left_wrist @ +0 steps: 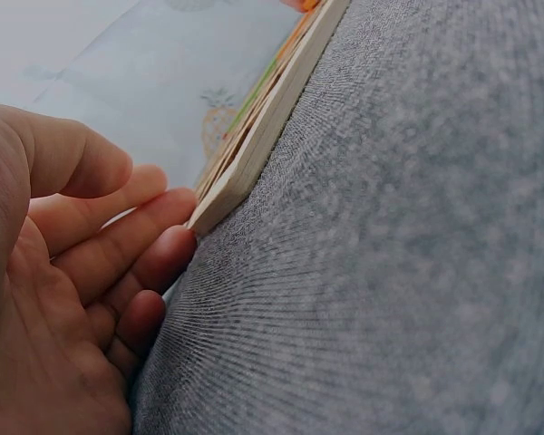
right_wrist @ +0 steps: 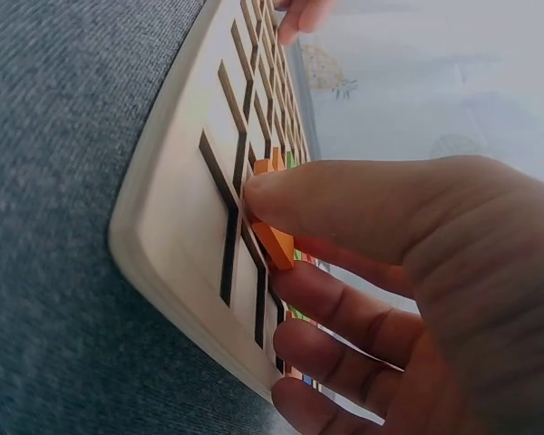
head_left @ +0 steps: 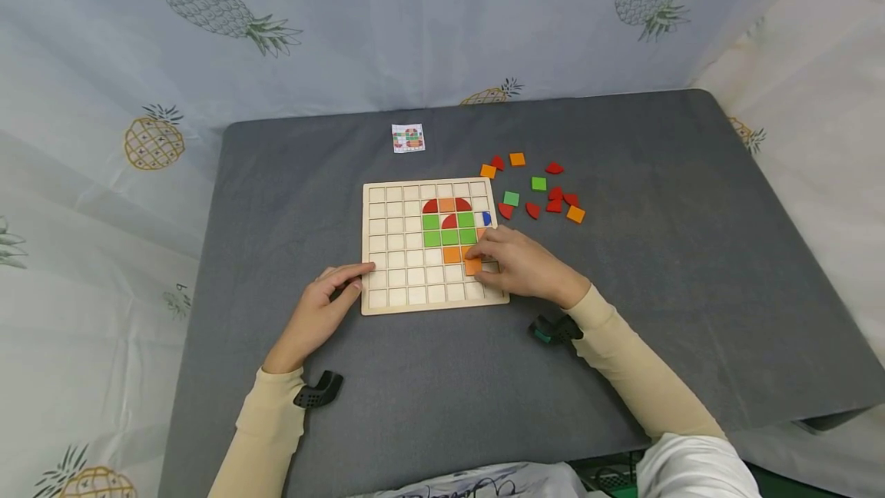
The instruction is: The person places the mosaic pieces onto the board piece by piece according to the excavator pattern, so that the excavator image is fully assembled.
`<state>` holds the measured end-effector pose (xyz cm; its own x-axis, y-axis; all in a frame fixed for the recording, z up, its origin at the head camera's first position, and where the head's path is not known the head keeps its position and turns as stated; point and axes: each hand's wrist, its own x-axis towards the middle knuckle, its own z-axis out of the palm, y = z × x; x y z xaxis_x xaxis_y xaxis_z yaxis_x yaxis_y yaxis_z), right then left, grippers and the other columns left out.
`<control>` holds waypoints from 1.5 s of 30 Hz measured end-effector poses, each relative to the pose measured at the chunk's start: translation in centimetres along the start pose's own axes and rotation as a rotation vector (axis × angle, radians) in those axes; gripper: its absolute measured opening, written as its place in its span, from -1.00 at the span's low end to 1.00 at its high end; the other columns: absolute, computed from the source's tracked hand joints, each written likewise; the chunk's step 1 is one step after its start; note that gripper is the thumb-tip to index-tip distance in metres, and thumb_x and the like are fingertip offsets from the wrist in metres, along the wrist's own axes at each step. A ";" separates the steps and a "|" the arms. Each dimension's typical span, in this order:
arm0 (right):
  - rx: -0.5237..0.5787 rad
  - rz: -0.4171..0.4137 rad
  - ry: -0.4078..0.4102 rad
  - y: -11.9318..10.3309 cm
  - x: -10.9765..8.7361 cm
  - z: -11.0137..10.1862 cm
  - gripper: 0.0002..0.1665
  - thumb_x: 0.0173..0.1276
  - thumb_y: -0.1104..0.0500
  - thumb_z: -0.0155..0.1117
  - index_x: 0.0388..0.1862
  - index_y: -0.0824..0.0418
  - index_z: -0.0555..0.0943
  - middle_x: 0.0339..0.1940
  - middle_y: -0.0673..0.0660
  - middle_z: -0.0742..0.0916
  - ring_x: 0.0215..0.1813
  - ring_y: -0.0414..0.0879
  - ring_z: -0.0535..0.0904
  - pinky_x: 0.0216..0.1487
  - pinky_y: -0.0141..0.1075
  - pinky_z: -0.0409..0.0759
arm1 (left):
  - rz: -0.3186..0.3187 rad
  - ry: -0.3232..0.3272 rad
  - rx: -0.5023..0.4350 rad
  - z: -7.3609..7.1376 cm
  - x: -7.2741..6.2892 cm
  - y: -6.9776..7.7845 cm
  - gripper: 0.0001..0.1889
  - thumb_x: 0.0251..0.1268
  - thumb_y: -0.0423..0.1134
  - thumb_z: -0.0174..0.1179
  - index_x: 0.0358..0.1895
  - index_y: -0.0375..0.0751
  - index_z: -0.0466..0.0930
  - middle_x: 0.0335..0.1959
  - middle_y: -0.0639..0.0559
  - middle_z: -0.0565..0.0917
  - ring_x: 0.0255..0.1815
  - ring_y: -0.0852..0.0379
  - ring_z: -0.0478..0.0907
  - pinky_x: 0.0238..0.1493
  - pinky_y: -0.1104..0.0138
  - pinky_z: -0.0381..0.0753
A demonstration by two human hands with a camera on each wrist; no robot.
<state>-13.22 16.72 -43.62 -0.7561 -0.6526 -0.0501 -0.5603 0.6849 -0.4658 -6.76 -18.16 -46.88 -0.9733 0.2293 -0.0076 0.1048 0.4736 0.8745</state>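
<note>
A wooden grid board (head_left: 396, 252) lies on the grey table, with red, orange, green and blue tiles set in its upper right cells. My right hand (head_left: 520, 263) pinches an orange square tile (head_left: 473, 267) between thumb and fingers over the board's lower right cells; the orange square tile (right_wrist: 274, 243) sits tilted just above the wooden grid board (right_wrist: 190, 208). My left hand (head_left: 325, 306) rests on the table with straight fingers (left_wrist: 127, 231) touching the wooden grid board (left_wrist: 254, 149) at its near left corner.
Several loose red, orange and green tiles (head_left: 539, 190) lie right of the board. A small pattern card (head_left: 408, 137) sits behind it. Pineapple-print cloth surrounds the table (head_left: 691, 267). Black and green wrist mounts sit by both sleeves.
</note>
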 end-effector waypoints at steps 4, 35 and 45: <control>-0.008 -0.011 0.003 0.0 -0.1 0.2 -0.64 0.29 0.08 0.50 0.06 0.07 0.73 -0.04 0.00 0.68 -0.10 -0.13 0.46 -0.01 -0.20 0.48 | -0.002 0.001 0.004 0.1 -0.1 -0.1 -0.66 0.60 -0.15 0.06 0.31 0.11 0.60 0.28 0.10 0.64 0.12 0.33 0.46 0.09 0.53 0.41; 0.130 0.104 0.057 1.7 -1.5 -1.5 -0.65 0.42 0.12 0.36 0.15 0.15 0.68 -0.13 0.05 0.68 -0.09 -0.04 0.49 -0.10 -0.20 0.49 | -0.029 -0.010 0.012 -0.1 0.4 -0.2 -0.65 0.60 -0.15 0.06 0.33 0.12 0.59 0.34 0.10 0.61 0.16 0.26 0.45 0.12 0.44 0.42; 0.105 0.034 -0.004 1.3 -1.6 0.0 -0.59 0.43 0.09 0.34 0.23 0.06 0.68 -0.10 0.00 0.68 -0.16 -0.10 0.41 -0.19 -0.26 0.37 | -0.024 -0.011 0.012 0.0 0.4 -0.3 -0.65 0.61 -0.13 0.04 0.34 0.14 0.58 0.36 0.09 0.59 0.16 0.25 0.45 0.10 0.48 0.41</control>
<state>-12.76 18.62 -44.19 -0.7723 -0.6313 -0.0709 -0.4961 0.6690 -0.5534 -7.22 -18.20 -47.11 -0.9732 0.2273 -0.0337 0.0843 0.4894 0.8680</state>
